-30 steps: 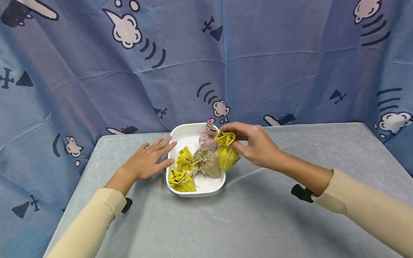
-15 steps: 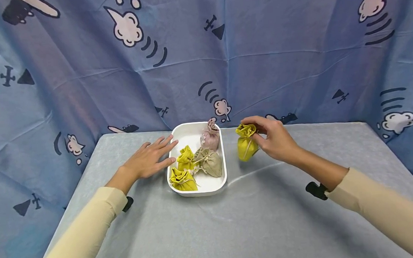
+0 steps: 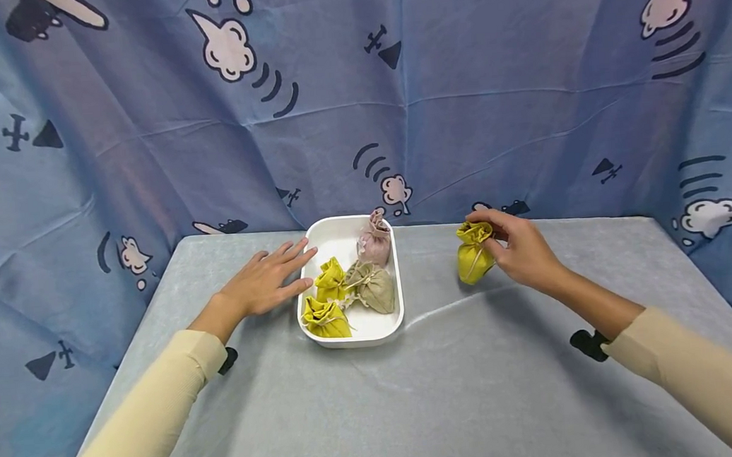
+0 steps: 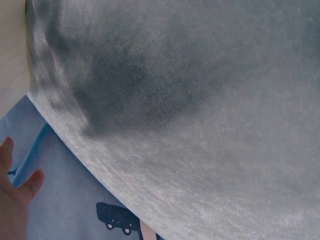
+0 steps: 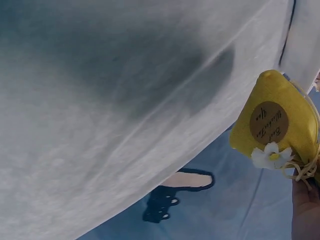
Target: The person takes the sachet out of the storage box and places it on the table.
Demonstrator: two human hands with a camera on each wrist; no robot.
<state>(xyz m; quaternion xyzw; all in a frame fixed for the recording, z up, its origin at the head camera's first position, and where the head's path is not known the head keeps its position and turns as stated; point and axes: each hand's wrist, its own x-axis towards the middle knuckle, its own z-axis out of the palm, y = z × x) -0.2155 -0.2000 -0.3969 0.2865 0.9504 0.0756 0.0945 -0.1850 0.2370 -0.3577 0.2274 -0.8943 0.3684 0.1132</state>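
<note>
My right hand (image 3: pixel 520 249) pinches the gathered top of a yellow cloth pouch (image 3: pixel 473 257) and holds it upright just over or on the grey table, right of the white tray (image 3: pixel 397 283). The right wrist view shows that yellow pouch (image 5: pixel 274 125) with a round brown label and a small white flower. In the tray lie two yellow pouches (image 3: pixel 328 298), a beige pouch (image 3: pixel 373 286) and a pink pouch (image 3: pixel 375 241). My left hand (image 3: pixel 266 279) rests flat on the table, its straight fingers touching the tray's left rim; only its fingertips (image 4: pixel 20 187) show in the left wrist view.
The grey table (image 3: pixel 416 395) is backed and flanked by a blue curtain (image 3: pixel 357 101) printed with clouds and planes. The table's far edge runs just behind the tray.
My right hand has carried the yellow pouch from above the tray's right rim out to the right and set it lower near the table. The left hand has stayed still.
</note>
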